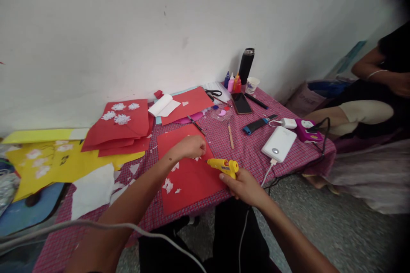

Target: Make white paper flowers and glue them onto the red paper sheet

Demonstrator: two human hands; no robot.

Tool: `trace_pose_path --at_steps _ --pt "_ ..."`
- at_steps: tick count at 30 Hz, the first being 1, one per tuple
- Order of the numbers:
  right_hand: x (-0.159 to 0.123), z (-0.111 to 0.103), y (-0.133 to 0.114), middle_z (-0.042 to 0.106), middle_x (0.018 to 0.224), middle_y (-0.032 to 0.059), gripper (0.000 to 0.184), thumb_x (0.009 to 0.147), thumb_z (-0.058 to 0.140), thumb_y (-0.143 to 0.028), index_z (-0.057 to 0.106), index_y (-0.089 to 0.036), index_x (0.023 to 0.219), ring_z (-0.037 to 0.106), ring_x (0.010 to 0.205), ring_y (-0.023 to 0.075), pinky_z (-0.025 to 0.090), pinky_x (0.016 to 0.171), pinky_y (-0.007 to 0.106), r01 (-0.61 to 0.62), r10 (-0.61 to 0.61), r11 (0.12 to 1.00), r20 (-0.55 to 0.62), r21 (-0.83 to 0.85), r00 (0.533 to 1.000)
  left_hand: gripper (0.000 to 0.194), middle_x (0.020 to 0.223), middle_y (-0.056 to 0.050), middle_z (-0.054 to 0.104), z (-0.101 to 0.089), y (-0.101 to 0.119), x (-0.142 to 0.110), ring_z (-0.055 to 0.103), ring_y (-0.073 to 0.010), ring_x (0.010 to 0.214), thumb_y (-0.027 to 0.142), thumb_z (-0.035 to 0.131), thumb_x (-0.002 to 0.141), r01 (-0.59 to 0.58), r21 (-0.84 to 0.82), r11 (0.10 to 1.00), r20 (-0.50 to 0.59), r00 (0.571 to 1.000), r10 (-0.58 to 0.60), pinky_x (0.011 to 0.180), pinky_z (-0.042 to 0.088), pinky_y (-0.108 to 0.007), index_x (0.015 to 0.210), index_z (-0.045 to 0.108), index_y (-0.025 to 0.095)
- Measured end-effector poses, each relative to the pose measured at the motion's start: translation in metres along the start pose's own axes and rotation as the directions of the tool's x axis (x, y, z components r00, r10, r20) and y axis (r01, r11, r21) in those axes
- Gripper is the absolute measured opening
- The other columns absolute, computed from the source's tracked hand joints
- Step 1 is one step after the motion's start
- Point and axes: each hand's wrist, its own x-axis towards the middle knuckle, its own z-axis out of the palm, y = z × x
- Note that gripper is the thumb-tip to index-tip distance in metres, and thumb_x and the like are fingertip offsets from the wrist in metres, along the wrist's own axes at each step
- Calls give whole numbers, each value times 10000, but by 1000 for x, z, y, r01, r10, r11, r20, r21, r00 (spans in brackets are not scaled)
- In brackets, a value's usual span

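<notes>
We find the work at a gluing step, in our judgement: small white paper pieces [168, 185] being fixed to a red sheet [192, 183]. The sheet lies flat at the near edge of the bench [246, 149], with several pieces on its left part and a few beside our fingers.

Our right hand [245, 185] is wrapped around the yellow glue gun [224, 166], held over the right side of the sheet, nozzle pointing toward our other hand. Our left hand [191, 146] is above the upper part of the sheet, fingers curled together; we cannot tell whether a piece is pinched between them. Whether the nozzle carries glue is too small to verify.

The next move, we judge, calls for a small dab at the chosen spot, the nozzle kept off our fingertips, then light pressure on the paper. Hot glue on skin is the principal risk noted; a loose piece could also shift if brushed. White clusters [122, 119] on the stacked red sheets [137, 130] lie well apart from the nozzle.
</notes>
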Motion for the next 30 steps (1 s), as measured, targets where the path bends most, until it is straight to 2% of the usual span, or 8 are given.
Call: trace_pose_path --at_steps 5,11,19,25,30 --pt "0 0 -3 534 488 -39 321 936 530 -449 688 -174 982 516 453 139 389 453 233 -2 2 1000 -7 20 1000 152 704 -22 687 1 -7 -2 598 -152 661 218 598 717 34 -162 986 13 999 -32 634 429 -237 722 747 189" --pt "0 1 -4 529 489 -45 286 934 532 -419 678 -179 984 499 436 130 377 444 227 -2 2 1000 -9 5 1000 186 698 -10 685 11 -14 -2 604 -146 680 264 590 753 28 -260 965 20 1000 -24 631 434 -227 756 761 192" --pt "-1 0 -2 544 500 -43 318 944 525 -446 681 -183 1034 511 446 137 391 468 236 -4 4 1000 2 3 1000 198 714 -24 714 19 -18 -1 614 -152 695 289 599 777 15 -255 967 3 1000 -15 641 437 -230 776 772 192" --pt "-1 1 -3 563 519 -30 312 933 537 -448 694 -193 1020 543 486 153 416 494 245 2 -2 1000 -14 15 1000 205 737 -27 724 16 -15 -2 625 -153 707 270 592 784 8 -202 979 -24 1000 -13 644 438 -229 793 781 193" --pt "-1 0 -3 553 506 -34 323 939 530 -448 690 -185 1037 538 480 150 415 494 244 13 -13 1000 -8 13 1000 224 826 -25 742 10 -13 -5 644 -153 738 258 586 800 25 -168 985 -19 999 -28 672 449 -229 891 783 203"
